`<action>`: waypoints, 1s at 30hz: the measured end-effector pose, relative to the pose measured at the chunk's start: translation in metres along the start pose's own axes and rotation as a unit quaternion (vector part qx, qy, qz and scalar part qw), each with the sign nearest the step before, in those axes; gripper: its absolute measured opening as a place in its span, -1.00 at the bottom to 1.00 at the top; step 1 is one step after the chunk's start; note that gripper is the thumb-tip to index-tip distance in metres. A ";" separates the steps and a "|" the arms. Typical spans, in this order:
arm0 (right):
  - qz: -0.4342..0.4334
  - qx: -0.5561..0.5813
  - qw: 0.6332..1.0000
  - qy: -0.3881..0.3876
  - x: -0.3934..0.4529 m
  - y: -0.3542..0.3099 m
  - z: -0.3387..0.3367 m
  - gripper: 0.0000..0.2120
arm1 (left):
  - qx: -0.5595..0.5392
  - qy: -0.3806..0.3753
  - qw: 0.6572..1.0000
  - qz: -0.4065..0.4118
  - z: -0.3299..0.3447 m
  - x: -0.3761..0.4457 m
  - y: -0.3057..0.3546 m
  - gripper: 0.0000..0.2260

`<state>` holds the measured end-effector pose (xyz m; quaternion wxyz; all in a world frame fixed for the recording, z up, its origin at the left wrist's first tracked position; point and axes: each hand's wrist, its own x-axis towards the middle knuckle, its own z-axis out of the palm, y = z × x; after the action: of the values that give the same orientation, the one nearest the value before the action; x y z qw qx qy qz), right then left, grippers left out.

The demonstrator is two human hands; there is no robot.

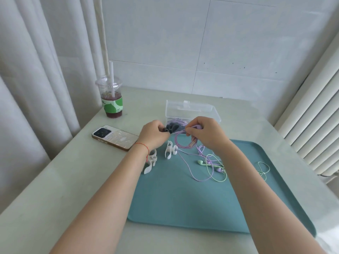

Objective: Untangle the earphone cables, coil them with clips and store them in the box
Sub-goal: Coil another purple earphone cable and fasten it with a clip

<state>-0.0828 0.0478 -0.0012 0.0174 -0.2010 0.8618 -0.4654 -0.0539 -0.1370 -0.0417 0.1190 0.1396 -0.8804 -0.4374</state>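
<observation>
— Earphones: we see the purple cable [185,143] looped between our two hands, just in front of the clear box [192,111] at the far edge of the teal tray [183,208].

— And the grips? We make out our right hand [205,133] with fingers curled, pinching the purple cable and a purple piece near its fingertips.

— Agreed. Our left hand [153,133] is curled too, pinching something dark at its fingertips (a clip, perhaps; we cannot tell for sure). A red string [142,144] circles that wrist.

— The box holds dark and purple things at its bottom, though we cannot tell exactly what through the plastic and behind the hands.

— From the loop, the purple cable trails down onto the tray and tangles with a green cable [216,173]; a green earbud [200,162] lies beside the knot.

— Another bit of green cable [264,168] shows right of our right forearm, near the tray's right edge.

— Two white clips rest on the tray: one [171,150] just below the left hand, the other [150,162] beside our left wrist, partly hidden by it.

— Off the tray, on the table [64,189], a phone [114,137] lies face down to the left, and a cup [111,99] with a straw and dark drink stands behind it, near the curtain [36,79].
</observation>
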 end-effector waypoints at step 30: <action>-0.069 0.021 0.997 -0.001 -0.005 0.013 -0.082 -0.93 | -0.062 -0.184 0.981 0.017 0.044 -0.017 0.108 -0.46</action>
<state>-0.1007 0.1211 0.0345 -0.0099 -0.2595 0.8362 -0.4830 -0.0675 -0.0365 0.0174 -0.0296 0.0341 -0.8606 -0.5073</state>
